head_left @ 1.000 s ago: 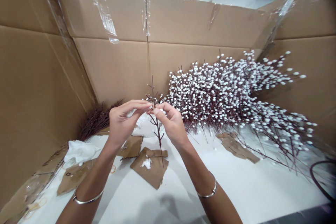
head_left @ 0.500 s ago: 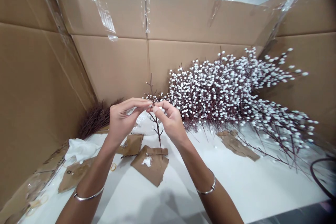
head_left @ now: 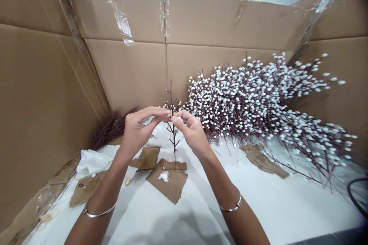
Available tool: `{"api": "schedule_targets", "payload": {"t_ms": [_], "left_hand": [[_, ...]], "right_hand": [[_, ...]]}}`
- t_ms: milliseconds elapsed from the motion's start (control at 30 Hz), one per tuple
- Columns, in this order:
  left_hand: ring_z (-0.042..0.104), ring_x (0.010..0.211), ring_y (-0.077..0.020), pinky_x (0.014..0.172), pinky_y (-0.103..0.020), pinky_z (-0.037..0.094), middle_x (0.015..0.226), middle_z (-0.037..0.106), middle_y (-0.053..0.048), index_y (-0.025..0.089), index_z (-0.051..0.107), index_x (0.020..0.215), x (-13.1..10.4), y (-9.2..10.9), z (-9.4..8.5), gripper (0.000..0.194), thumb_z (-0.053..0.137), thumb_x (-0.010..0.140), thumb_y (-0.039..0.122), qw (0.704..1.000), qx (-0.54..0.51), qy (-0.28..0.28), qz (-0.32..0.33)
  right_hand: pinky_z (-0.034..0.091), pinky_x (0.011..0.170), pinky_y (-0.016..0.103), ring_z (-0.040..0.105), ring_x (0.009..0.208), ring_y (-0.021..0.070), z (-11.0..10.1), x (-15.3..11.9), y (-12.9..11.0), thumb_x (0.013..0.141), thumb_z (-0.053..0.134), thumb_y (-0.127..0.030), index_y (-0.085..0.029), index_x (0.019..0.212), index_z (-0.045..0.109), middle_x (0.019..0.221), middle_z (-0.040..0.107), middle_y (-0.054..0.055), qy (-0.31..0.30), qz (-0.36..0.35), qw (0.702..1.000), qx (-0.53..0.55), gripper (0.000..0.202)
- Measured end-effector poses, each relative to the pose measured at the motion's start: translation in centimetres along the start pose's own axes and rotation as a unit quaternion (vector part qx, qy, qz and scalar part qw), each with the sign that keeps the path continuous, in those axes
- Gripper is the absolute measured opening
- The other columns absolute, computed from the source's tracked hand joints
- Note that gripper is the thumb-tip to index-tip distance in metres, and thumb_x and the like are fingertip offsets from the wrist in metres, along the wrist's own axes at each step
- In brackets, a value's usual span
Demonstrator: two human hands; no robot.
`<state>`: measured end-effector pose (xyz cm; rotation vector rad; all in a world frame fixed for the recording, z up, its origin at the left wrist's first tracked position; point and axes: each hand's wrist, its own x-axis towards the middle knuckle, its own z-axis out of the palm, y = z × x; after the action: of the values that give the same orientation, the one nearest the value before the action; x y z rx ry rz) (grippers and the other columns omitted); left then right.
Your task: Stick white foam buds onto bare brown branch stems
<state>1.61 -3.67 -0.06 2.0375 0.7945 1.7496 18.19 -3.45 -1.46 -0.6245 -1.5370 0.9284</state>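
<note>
Twig [head_left: 174, 138] up, close to vertical, dead centre, and both hands are at it! The right hand [head_left: 194, 132] has it pinched partway along between thumb and forefinger, a narrow grip. The left hand [head_left: 137, 129] meets it from the other side, long fingers drawn in close, tips right at the stem; what sits between them is too small for me to tell. Short dark shoots jut out above and below the grip, and the lower end stops in front of a torn cardboard piece [head_left: 172, 191] with a white smear [head_left: 163, 176] on it. Touching? Can't say from here! Behind the hands, a white heap [head_left: 161, 138] on the white table [head_left: 247, 199]. Over to the right, what a spread: white-budded branches [head_left: 244, 99] piled in front of the cardboard wall [head_left: 126, 72]. Away left, dark bare stems [head_left: 105, 130] in a bunch and, nearer, a crumpled white sheet [head_left: 93, 162]. Silver bangles [head_left: 99, 215] gleam on both forearms [head_left: 115, 176].
</note>
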Motion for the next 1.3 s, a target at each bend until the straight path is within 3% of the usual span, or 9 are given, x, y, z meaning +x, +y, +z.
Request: {"api": "schedule_targets", "payload": {"t_ms": [167,233,333,433,533,700,933,1067,1300], "left_hand": [[0.069,0.095,-0.0216,0.085,-0.030,0.053,0.103,0.076,-0.007,0.023,0.077,0.099,0.5,0.2,-1.1,0.020,0.067,0.087,0.035,0.998,0.030,-0.005,-0.062],[0.070,0.094,-0.0218,0.081,-0.029,0.053,0.104,0.076,-0.008,0.023,0.076,0.102,0.7,-0.1,-1.9,0.025,0.063,0.089,0.040,0.993,0.027,-0.036,-0.106],[0.071,0.095,-0.0222,0.077,-0.027,0.054,0.103,0.077,-0.007,0.026,0.076,0.105,1.0,-0.5,-2.9,0.027,0.064,0.087,0.042,0.966,0.006,-0.210,-0.151],[0.071,0.098,-0.0242,0.080,-0.029,0.056,0.107,0.076,-0.007,0.029,0.075,0.110,1.0,-0.4,-2.9,0.028,0.070,0.083,0.037,0.899,-0.043,-0.403,-0.166],[0.070,0.103,-0.0237,0.088,-0.031,0.053,0.108,0.076,-0.008,0.027,0.077,0.103,0.9,-0.3,-1.9,0.023,0.064,0.087,0.036,0.857,-0.066,-0.482,-0.171],[0.072,0.075,-0.0210,0.074,-0.032,0.055,0.082,0.077,-0.009,0.023,0.075,0.095,0.6,-0.9,-0.6,0.026,0.062,0.088,0.044,0.841,-0.149,-0.457,-0.248],[0.070,0.061,-0.0192,0.055,-0.027,0.050,0.071,0.076,-0.007,0.021,0.074,0.077,0.5,-1.2,-0.1,0.027,0.065,0.084,0.045,0.895,-0.091,-0.370,-0.233],[0.069,0.062,-0.0180,0.056,-0.026,0.049,0.070,0.075,-0.005,0.020,0.070,0.073,0.2,-1.8,0.3,0.029,0.061,0.086,0.044,0.912,-0.032,-0.343,-0.220],[0.068,0.073,-0.0183,0.067,-0.027,0.049,0.079,0.075,-0.005,0.017,0.067,0.079,0.2,-2.0,0.7,0.033,0.053,0.090,0.045,0.897,0.017,-0.377,-0.232]], "right_hand": [[0.045,0.095,0.034,0.064,0.098,0.0179,0.1,0.0,0.1,0.090,0.060,-0.038,-0.023,0.086,0.064,0.093,0.072,0.002,0.025,0.017,0.998,0.047,0.016],[0.046,0.096,0.035,0.065,0.098,0.0178,0.1,0.1,0.1,0.090,0.060,-0.037,-0.023,0.087,0.065,0.095,0.073,0.002,0.037,0.023,0.997,0.070,0.015],[0.047,0.096,0.035,0.065,0.098,0.0174,-0.1,0.3,0.3,0.089,0.062,-0.037,-0.024,0.086,0.065,0.099,0.074,0.002,0.054,0.022,0.994,0.097,0.014],[0.046,0.097,0.036,0.064,0.102,0.0178,-0.3,0.4,0.4,0.089,0.061,-0.038,-0.024,0.085,0.063,0.102,0.073,0.002,0.059,0.016,0.990,0.124,0.014],[0.048,0.094,0.037,0.065,0.102,0.0187,-0.5,0.5,0.2,0.088,0.062,-0.038,-0.025,0.084,0.061,0.102,0.073,0.001,0.060,0.021,0.986,0.157,0.013],[0.043,0.099,0.038,0.060,0.117,0.0201,-1.1,0.6,-0.3,0.089,0.056,-0.034,-0.026,0.088,0.065,0.113,0.072,0.002,0.071,0.010,0.986,0.150,0.012],[0.042,0.097,0.040,0.060,0.118,0.0222,-1.8,0.8,0.1,0.083,0.043,-0.028,-0.025,0.092,0.069,0.115,0.073,0.003,0.131,-0.028,0.982,0.135,0.027],[0.042,0.096,0.038,0.062,0.111,0.0215,-1.6,0.9,0.3,0.086,0.048,-0.036,-0.024,0.093,0.071,0.110,0.073,0.004,0.170,-0.018,0.978,0.117,0.027],[0.043,0.092,0.033,0.063,0.095,0.0173,-1.4,1.0,0.7,0.083,0.066,-0.035,-0.022,0.077,0.067,0.093,0.074,0.001,0.247,0.006,0.958,0.147,0.014]]}}
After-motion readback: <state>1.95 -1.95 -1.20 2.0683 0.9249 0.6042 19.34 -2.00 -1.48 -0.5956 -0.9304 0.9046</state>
